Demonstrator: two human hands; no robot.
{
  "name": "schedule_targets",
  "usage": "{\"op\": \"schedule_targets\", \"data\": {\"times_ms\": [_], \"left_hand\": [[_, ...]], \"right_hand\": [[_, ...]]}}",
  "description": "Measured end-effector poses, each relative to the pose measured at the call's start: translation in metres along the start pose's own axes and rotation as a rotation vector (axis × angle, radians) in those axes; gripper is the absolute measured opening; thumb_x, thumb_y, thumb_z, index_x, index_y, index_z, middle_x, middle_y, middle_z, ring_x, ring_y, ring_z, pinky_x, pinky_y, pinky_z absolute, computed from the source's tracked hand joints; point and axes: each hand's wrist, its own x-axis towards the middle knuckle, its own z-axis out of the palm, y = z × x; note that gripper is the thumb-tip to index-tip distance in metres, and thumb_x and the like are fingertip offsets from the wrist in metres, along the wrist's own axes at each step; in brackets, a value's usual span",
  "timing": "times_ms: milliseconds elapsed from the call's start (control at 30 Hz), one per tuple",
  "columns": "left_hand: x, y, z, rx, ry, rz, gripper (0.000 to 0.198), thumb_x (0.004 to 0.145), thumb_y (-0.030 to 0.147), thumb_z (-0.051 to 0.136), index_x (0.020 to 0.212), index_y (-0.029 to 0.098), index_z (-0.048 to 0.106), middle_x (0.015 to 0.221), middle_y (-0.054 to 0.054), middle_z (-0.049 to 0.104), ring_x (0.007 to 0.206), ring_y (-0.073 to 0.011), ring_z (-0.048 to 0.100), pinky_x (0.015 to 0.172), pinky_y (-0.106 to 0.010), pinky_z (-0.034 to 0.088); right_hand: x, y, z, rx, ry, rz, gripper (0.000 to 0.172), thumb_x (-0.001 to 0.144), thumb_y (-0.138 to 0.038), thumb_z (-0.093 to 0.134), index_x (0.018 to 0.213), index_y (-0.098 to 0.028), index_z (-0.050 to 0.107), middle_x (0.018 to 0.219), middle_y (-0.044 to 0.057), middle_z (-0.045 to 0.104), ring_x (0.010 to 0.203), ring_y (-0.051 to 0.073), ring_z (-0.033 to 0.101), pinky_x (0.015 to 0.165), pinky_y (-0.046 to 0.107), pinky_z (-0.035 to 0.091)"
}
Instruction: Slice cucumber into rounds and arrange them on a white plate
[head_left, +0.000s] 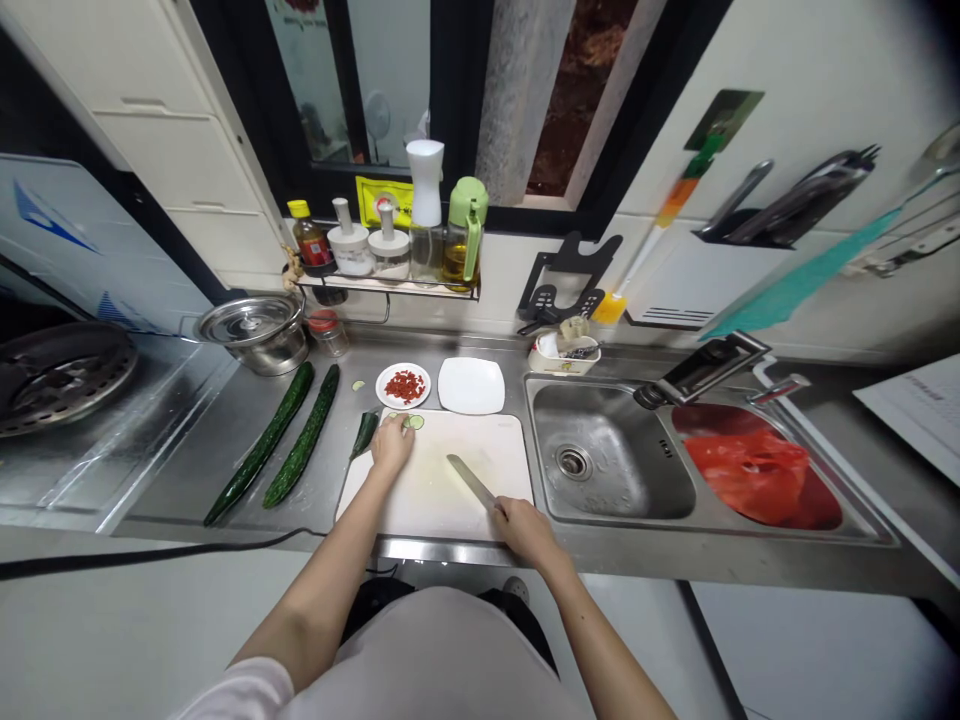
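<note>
My left hand [391,446] is at the upper left of the white cutting board [450,505], its fingers closed on thin cucumber slices [415,422]. Some of the slices are hidden under the fingertips. In my right hand [525,532] is the handle of a kitchen knife [472,482], the blade lying low over the board and angled to the upper left. A cut cucumber piece [365,434] rests by the board's left edge. Behind the board stand a white plate of chopped red bits [425,388] and a bare square white plate [471,385].
Two long cucumbers [262,440] lie on the steel counter at left, near a lidded steel pot [259,335]. To the right is a double sink [611,455] with a red plastic bag [750,475] in its far basin. Seasoning bottles stand on a wall rack [397,287].
</note>
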Motion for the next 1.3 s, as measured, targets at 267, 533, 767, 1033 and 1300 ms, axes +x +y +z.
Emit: {"op": "schedule_targets", "data": {"times_ms": [267,533,767,1033,1300], "left_hand": [[0.006,0.01,0.013,0.093,0.016,-0.014,0.037,0.086,0.031,0.05,0.12,0.025,0.06,0.12,-0.011,0.056,0.106,-0.0254,0.055,0.086,-0.033,0.042],[0.009,0.014,0.01,0.015,0.028,-0.065,0.022,0.083,0.023,0.05,0.1,0.025,0.064,0.099,-0.007,0.066,0.095,-0.0226,0.059,0.075,-0.03,0.042],[-0.004,0.013,0.012,-0.246,-0.103,-0.097,0.019,0.077,0.027,0.059,0.093,0.025,0.067,0.085,0.0,0.07,0.081,-0.0156,0.062,0.068,-0.023,0.041],[-0.032,0.006,0.033,-0.324,-0.293,0.0,0.018,0.074,0.024,0.061,0.09,0.019,0.069,0.077,0.001,0.069,0.067,-0.0116,0.06,0.061,-0.021,0.041],[-0.045,0.016,0.026,-0.141,-0.268,0.076,0.019,0.077,0.022,0.055,0.088,0.024,0.071,0.089,-0.001,0.073,0.085,-0.0169,0.063,0.071,-0.025,0.042]], "right_hand": [[-0.003,0.005,0.002,0.036,0.004,-0.006,0.034,0.092,-0.032,0.034,0.101,-0.02,0.064,0.102,0.01,0.068,0.095,0.021,0.061,0.07,0.026,0.036],[-0.004,0.011,0.006,0.042,0.026,0.005,0.033,0.091,-0.033,0.034,0.099,-0.019,0.064,0.099,0.01,0.068,0.093,0.022,0.062,0.071,0.027,0.036],[-0.005,0.012,0.006,0.019,0.047,0.001,0.034,0.093,-0.033,0.033,0.101,-0.019,0.063,0.101,0.01,0.068,0.095,0.021,0.061,0.073,0.027,0.037],[-0.009,0.007,0.004,-0.012,0.054,0.011,0.035,0.094,-0.033,0.032,0.103,-0.019,0.063,0.101,0.011,0.068,0.095,0.021,0.062,0.074,0.028,0.039],[-0.019,-0.001,0.006,-0.034,0.02,-0.006,0.035,0.094,-0.031,0.033,0.103,-0.019,0.064,0.1,0.012,0.069,0.096,0.022,0.063,0.076,0.03,0.04]]}}
